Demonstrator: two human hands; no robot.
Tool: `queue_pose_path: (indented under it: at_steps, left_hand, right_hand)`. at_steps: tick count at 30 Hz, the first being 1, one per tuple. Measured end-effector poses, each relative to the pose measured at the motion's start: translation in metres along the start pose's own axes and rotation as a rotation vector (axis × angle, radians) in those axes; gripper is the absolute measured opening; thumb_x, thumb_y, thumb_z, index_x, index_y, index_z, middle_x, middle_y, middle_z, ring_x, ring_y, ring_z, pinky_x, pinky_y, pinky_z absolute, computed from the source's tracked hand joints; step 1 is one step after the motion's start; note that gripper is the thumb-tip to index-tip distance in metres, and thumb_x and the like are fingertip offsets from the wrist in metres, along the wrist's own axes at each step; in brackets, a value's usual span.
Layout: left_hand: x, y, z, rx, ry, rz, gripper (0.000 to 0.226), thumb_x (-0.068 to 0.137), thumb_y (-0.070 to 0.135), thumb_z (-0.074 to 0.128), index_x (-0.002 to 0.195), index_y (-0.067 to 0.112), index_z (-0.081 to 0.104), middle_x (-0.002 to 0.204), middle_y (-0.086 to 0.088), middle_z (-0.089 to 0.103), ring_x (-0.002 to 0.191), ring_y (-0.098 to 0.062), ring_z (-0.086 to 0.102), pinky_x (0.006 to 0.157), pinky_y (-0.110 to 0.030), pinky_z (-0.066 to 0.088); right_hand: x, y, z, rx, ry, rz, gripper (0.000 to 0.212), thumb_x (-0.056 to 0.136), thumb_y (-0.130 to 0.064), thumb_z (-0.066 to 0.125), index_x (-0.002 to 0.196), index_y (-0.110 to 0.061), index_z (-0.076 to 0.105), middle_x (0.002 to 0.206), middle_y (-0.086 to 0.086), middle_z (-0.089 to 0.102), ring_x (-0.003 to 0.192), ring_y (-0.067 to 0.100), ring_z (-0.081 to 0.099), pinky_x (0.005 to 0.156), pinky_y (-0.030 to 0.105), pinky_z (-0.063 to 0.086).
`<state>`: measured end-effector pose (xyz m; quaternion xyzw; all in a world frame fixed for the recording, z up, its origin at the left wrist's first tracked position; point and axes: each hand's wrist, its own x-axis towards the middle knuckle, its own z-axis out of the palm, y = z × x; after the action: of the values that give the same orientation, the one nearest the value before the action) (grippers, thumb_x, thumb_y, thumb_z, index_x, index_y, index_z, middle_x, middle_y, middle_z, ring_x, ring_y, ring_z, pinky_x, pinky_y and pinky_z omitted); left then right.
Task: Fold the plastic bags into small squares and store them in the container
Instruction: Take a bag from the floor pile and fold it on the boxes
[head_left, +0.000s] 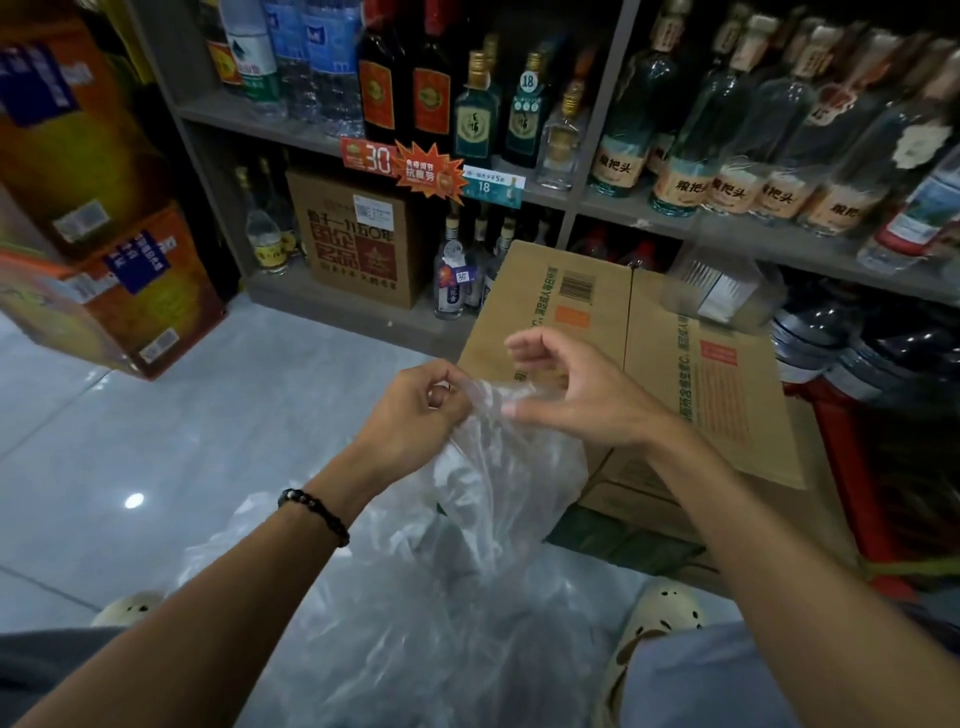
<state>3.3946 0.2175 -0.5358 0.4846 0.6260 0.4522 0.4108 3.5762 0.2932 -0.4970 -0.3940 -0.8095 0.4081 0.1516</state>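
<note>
Here the left hand (421, 402) has its fingers curled, pinching the top edge of a clear plastic bag (498, 467) that hangs down in front of the person's lap, over the pale tiled floor (156, 441). The right hand (566, 395) hovers just beside it with fingers loosely bent and spread, touching the bag's edge at most with a fingertip and gripping nothing. Behind the hands stands a brown cardboard box (675, 353), with shelves of bottles (519, 114) beyond.

Dim shop aisle with pale glossy tiled floor (156, 415), grey shelving (613, 200) packed with bottles (475, 117), stacked orange cartons (119, 291) at left.
</note>
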Motion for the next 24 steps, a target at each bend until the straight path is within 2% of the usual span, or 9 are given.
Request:
queue_pose_path:
  at_steps: [2, 6, 9, 13, 15, 18, 20, 22, 24]
  left_hand:
    - [0.003, 0.001, 0.001, -0.021, -0.021, -0.023, 0.017, 0.095, 0.005, 0.058, 0.082, 0.014, 0.062, 0.058, -0.006, 0.053, 0.046, -0.014, 0.041, 0.042, -0.019, 0.032]
    - [0.006, 0.005, 0.004, -0.023, -0.032, -0.025, 0.014, 0.096, 0.024, 0.061, 0.092, 0.010, 0.059, 0.047, 0.002, 0.047, 0.036, -0.008, 0.033, 0.036, -0.017, 0.027]
    - [0.009, 0.004, 0.001, 0.047, 0.051, 0.020, 0.022, 0.092, 0.039, 0.062, 0.094, 0.017, 0.058, 0.042, 0.008, 0.040, 0.039, -0.010, 0.032, 0.041, -0.022, 0.027]
    - [0.017, 0.001, -0.001, 0.144, 0.129, 0.068, 0.030, 0.091, 0.049, 0.058, 0.085, 0.020, 0.063, 0.051, -0.003, 0.046, 0.045, -0.016, 0.036, 0.048, -0.028, 0.029]
    - [0.022, 0.001, 0.000, 0.220, 0.120, 0.098, 0.038, 0.089, 0.053, 0.056, 0.077, 0.019, 0.063, 0.050, -0.001, 0.046, 0.043, -0.013, 0.035, 0.048, -0.030, 0.030]
    - [0.030, 0.009, 0.001, 0.301, 0.026, 0.113, 0.050, 0.084, 0.069, 0.054, 0.080, 0.021, 0.065, 0.067, -0.005, 0.063, 0.060, -0.014, 0.057, 0.060, -0.036, 0.046]
    - [0.035, 0.021, 0.007, 0.213, -0.076, 0.126, 0.039, 0.086, 0.060, 0.061, 0.087, 0.022, 0.067, 0.079, 0.002, 0.070, 0.074, -0.014, 0.066, 0.071, -0.034, 0.052]
    - [0.042, 0.032, 0.017, 0.107, -0.089, 0.139, 0.023, 0.092, 0.037, 0.066, 0.080, 0.017, 0.065, 0.069, 0.008, 0.067, 0.064, -0.010, 0.062, 0.065, -0.030, 0.051]
    - [0.049, 0.039, 0.026, 0.031, -0.011, 0.147, 0.022, 0.094, 0.023, 0.064, 0.077, 0.010, 0.064, 0.056, 0.010, 0.060, 0.052, -0.005, 0.054, 0.055, -0.023, 0.046]
  right_hand:
    - [-0.003, 0.001, 0.007, -0.061, -0.052, 0.009, 0.059, 0.076, -0.033, 0.084, 0.125, -0.033, 0.052, 0.122, -0.010, 0.057, 0.112, 0.002, 0.054, 0.095, 0.021, 0.045]
    - [0.002, 0.004, 0.017, -0.023, 0.133, -0.037, 0.003, 0.091, -0.020, 0.069, 0.090, -0.023, 0.067, 0.087, -0.003, 0.068, 0.079, 0.007, 0.062, 0.074, 0.032, 0.052]
    - [0.006, 0.007, 0.005, 0.068, 0.207, 0.049, 0.018, 0.097, -0.018, 0.059, 0.083, -0.011, 0.067, 0.081, 0.012, 0.068, 0.072, 0.023, 0.065, 0.074, 0.042, 0.054]
    - [0.007, 0.009, -0.009, 0.201, 0.224, 0.155, 0.031, 0.101, -0.026, 0.054, 0.089, -0.002, 0.069, 0.078, 0.021, 0.066, 0.066, 0.035, 0.061, 0.073, 0.040, 0.055]
    - [0.007, 0.010, -0.012, 0.258, 0.238, 0.157, 0.044, 0.103, -0.030, 0.050, 0.086, 0.009, 0.060, 0.074, 0.022, 0.063, 0.063, 0.034, 0.058, 0.071, 0.044, 0.054]
    - [0.010, 0.010, -0.016, 0.284, 0.188, 0.136, 0.047, 0.105, -0.034, 0.045, 0.098, 0.010, 0.059, 0.088, 0.033, 0.066, 0.081, 0.049, 0.064, 0.083, 0.052, 0.053]
    - [0.011, 0.008, -0.018, 0.293, 0.150, 0.132, 0.041, 0.105, -0.032, 0.045, 0.104, 0.005, 0.063, 0.091, 0.026, 0.068, 0.080, 0.041, 0.065, 0.083, 0.048, 0.053]
    - [0.011, 0.007, -0.022, 0.308, 0.143, 0.121, 0.041, 0.103, -0.035, 0.048, 0.101, 0.004, 0.063, 0.085, 0.013, 0.064, 0.073, 0.026, 0.060, 0.077, 0.041, 0.048]
    - [0.006, 0.007, -0.028, 0.329, 0.143, 0.126, 0.042, 0.091, -0.047, 0.062, 0.107, -0.008, 0.063, 0.093, 0.002, 0.070, 0.078, 0.020, 0.067, 0.076, 0.035, 0.054]
